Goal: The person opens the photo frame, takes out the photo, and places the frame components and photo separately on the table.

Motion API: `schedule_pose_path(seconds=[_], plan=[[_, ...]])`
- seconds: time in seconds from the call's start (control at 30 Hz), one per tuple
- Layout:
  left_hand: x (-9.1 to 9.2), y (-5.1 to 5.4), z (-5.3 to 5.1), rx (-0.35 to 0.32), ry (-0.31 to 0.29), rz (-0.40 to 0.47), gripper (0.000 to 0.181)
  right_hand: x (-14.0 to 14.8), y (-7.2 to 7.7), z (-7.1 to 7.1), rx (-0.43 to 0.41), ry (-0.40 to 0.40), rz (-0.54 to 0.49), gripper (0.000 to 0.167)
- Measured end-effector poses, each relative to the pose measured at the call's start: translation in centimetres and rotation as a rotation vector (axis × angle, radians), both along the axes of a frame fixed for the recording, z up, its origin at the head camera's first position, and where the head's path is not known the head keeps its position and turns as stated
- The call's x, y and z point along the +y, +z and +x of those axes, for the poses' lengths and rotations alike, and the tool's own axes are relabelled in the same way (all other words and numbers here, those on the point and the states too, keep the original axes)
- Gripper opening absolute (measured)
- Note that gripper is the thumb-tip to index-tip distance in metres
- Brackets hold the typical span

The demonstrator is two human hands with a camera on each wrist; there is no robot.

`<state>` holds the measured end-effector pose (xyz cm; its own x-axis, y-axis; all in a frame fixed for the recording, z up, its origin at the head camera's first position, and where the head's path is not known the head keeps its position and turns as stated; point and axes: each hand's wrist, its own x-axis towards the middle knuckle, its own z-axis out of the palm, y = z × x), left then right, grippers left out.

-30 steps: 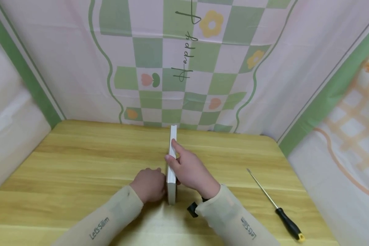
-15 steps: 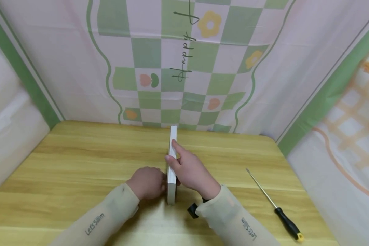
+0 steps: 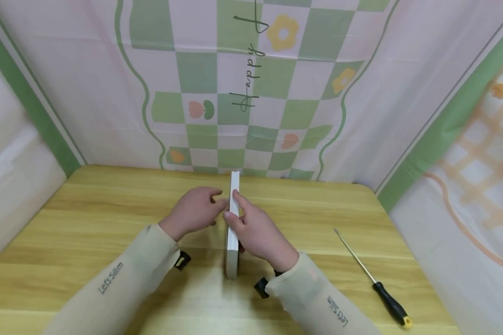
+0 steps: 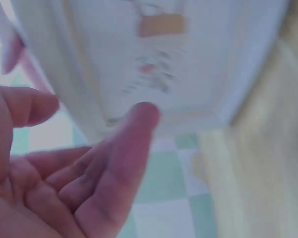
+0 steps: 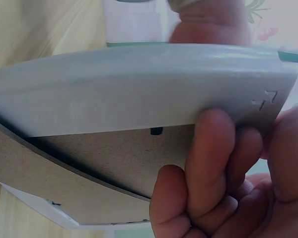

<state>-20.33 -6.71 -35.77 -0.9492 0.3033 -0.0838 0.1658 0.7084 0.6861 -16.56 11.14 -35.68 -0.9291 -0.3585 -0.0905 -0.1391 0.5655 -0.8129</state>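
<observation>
A white picture frame (image 3: 232,241) stands on edge on the table, seen edge-on in the head view. My right hand (image 3: 261,230) grips it from the right, thumb and forefinger along the top edge. In the right wrist view, fingers of that hand (image 5: 213,173) curl against the back, where a brown backing board (image 5: 35,168) bows away from the rim and leaves a dark gap. To the left of the frame is my left hand (image 3: 194,209), fingers loosely bent near the printed front (image 4: 188,84). Whether its fingertips touch the front, I cannot tell.
On the table's right side lies a screwdriver (image 3: 387,298) with a black and yellow handle, its shaft pointing to the back. A patterned green and white cloth (image 3: 251,93) hangs behind the wooden table (image 3: 88,209), with more cloth at both sides.
My left hand has risen from low beside the frame toward the back, its fingers loosening from a curl. The right hand and the frame have stayed nearly in place.
</observation>
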Motion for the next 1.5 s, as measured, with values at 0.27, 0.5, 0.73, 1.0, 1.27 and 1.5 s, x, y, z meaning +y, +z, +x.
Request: schedule_pose_path(seconds=[0.27,0.5,0.73,1.0,1.27,1.5], plan=[[1.9,2.0,-0.1,-0.127,0.004,0.094,0.036,0.1,0.1,-0.1,-0.051,-0.038,-0.021,0.071],[2.8,2.4,0.0,-0.242,0.010,0.023,0.046,0.0,0.2,0.0,-0.084,-0.057,-0.041,0.071],[2.9,2.3,-0.2,-0.294,0.003,0.026,0.047,0.0,0.1,0.3,0.003,-0.065,-0.010,0.079],[2.5,2.2,-0.1,-0.323,0.018,0.039,0.041,2.4,-0.5,0.3,-0.130,0.022,-0.137,0.065],[2.4,2.0,0.1,-0.354,-0.013,0.098,0.040,5.1,-4.1,-1.4,-0.340,-0.118,-0.450,0.060],[2.6,2.2,0.6,-0.435,-0.048,0.168,0.044,5.9,-6.9,-2.8,-0.600,-0.158,-0.713,0.081]])
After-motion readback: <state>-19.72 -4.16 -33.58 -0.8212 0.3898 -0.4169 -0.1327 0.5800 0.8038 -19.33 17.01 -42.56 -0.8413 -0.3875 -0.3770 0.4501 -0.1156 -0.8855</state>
